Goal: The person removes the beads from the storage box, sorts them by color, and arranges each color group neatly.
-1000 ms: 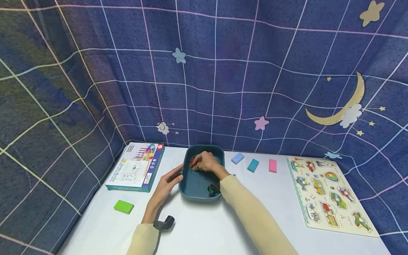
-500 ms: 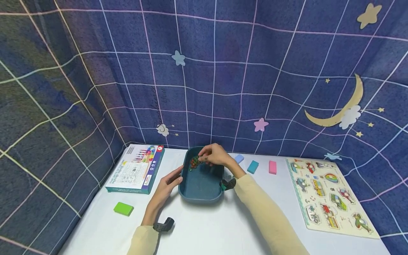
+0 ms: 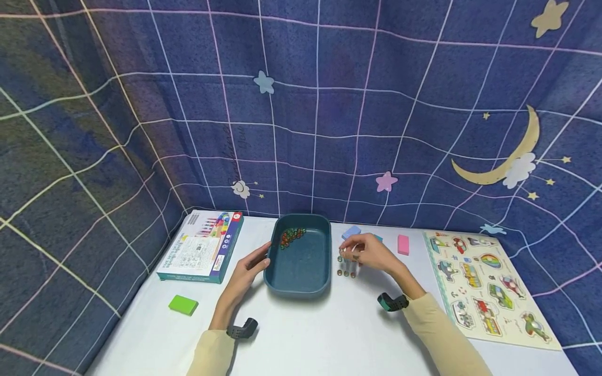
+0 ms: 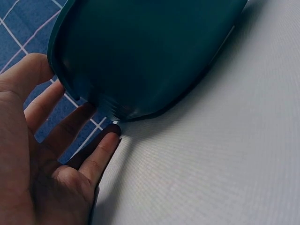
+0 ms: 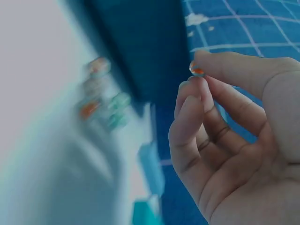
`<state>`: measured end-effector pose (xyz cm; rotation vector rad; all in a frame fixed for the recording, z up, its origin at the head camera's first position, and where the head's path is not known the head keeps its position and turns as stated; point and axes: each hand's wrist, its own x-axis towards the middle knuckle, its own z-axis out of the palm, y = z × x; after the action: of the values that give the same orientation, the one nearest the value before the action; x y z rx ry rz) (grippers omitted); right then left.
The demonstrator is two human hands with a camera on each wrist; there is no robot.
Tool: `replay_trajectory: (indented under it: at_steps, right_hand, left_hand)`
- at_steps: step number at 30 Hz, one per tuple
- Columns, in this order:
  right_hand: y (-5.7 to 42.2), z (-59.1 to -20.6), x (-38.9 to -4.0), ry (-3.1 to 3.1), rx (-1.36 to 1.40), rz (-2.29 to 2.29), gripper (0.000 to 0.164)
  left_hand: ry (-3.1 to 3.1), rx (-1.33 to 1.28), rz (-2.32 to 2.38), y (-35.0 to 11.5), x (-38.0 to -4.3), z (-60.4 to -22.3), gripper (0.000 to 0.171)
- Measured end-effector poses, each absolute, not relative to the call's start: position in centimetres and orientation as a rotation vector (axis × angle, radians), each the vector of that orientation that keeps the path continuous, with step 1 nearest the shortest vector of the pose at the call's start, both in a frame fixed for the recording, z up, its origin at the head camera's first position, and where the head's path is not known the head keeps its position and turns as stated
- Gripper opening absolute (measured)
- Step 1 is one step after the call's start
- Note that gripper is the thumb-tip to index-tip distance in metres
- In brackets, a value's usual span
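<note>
In the head view a dark teal plastic basin [image 3: 301,271] stands on the white table, with a cluster of red and green marbles [image 3: 288,238] at its far left. My left hand [image 3: 245,272] touches the basin's left side; the left wrist view has its thumb at the rim and its fingers loosely extended by the wall. To the right of the basin, my right hand [image 3: 371,254] pinches a clear marble with an orange streak [image 5: 197,70] between thumb and fingertips. Below that hand, several marbles [image 3: 346,273] lie on the table, blurred in the right wrist view.
A boxed set [image 3: 199,245] and a green block [image 3: 183,305] lie to the left. Behind the right hand are a blue block [image 3: 351,231], a partly covered teal block and a pink block [image 3: 403,244]. A picture puzzle board [image 3: 489,287] lies far right, a curtain [image 3: 301,130] behind.
My right hand has lifted out of the basin with a marble and moved right, over the table beside it. The marbles in the basin are uncovered now. My left hand has stayed put.
</note>
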<state>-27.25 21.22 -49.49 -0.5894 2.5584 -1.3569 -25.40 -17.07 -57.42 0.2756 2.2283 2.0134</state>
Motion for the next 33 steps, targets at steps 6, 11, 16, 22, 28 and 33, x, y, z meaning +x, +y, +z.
replay_trajectory:
  at_steps: [6,11,16,22,28,33]
  right_hand:
    - [24.3,-51.9,-24.7,2.663,-0.546,-1.292,0.012]
    - [25.4,-53.4,-23.8,2.711,-0.51,-1.247,0.009]
    - [25.7,-54.1,-23.4,2.71,-0.502,-1.238,0.009]
    - [25.4,-54.2,-23.3,2.753,-0.552,-1.202,0.01]
    - [25.7,-54.5,-23.6,2.731,-0.578,-1.196,0.011]
    - [26.2,-53.9,-24.0,2.607,-0.57,-1.328,0.016]
  left_hand:
    - [2.226,0.285,2.008,-17.1,-25.5,-57.4,0.056]
    - [2.227,0.294,2.014,-17.3,-25.5,-57.2,0.056]
    - [2.24,0.297,2.004,-17.2,-25.6,-57.2,0.055]
    - [2.256,0.275,1.987,-17.2,-25.6,-57.3,0.055]
    - [2.224,0.26,2.009,-17.1,-25.5,-57.2,0.055]
    - [2.216,0.26,2.013,-17.1,-25.5,-57.3,0.056]
